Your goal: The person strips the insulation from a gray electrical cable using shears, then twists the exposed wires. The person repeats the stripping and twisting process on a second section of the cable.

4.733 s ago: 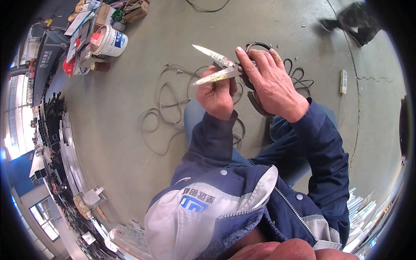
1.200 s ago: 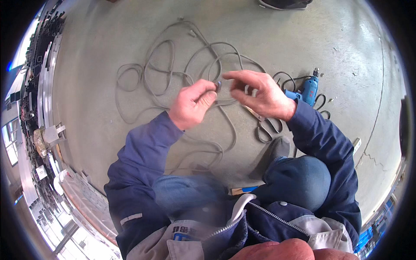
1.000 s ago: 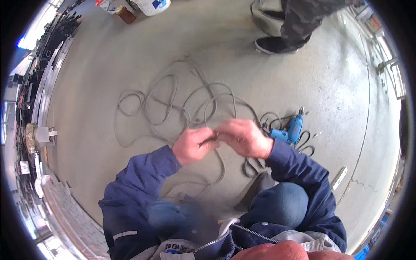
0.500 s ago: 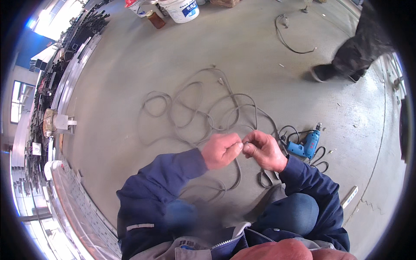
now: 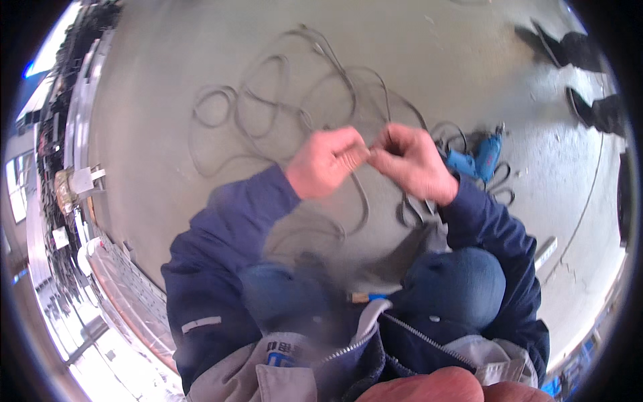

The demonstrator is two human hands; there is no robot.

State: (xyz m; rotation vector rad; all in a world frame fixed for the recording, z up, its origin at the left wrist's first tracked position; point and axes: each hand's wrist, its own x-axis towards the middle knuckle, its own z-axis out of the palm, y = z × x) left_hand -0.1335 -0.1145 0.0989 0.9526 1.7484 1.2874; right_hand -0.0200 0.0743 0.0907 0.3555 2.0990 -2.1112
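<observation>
Both my hands meet in front of my knees, above the floor. My left hand (image 5: 326, 163) is closed, its thumb and fingers pinched together toward the right. Facing it, my right hand (image 5: 414, 163) pinches with thumb and forefinger close by the left fingertips. Whatever lies between them is too small and blurred to name. Behind and below the hands a long grey cable (image 5: 273, 104) is spread over the floor in loose loops. A blue power drill (image 5: 483, 158) lies on its side to the right of my right hand, with its dark cord bunched around it.
Long metal profiles (image 5: 79, 110) are stacked along the left side. At the upper right stand another person's dark-clad legs and shoes (image 5: 584, 107). A pale flat bar (image 5: 546, 252) lies on the floor beyond my right elbow. A crack runs through the floor on the right.
My view has tipped down and nearer, so the buckets at the top have left the picture. My hands stay together, still pinching. Both of the other person's shoes now show, set apart.
</observation>
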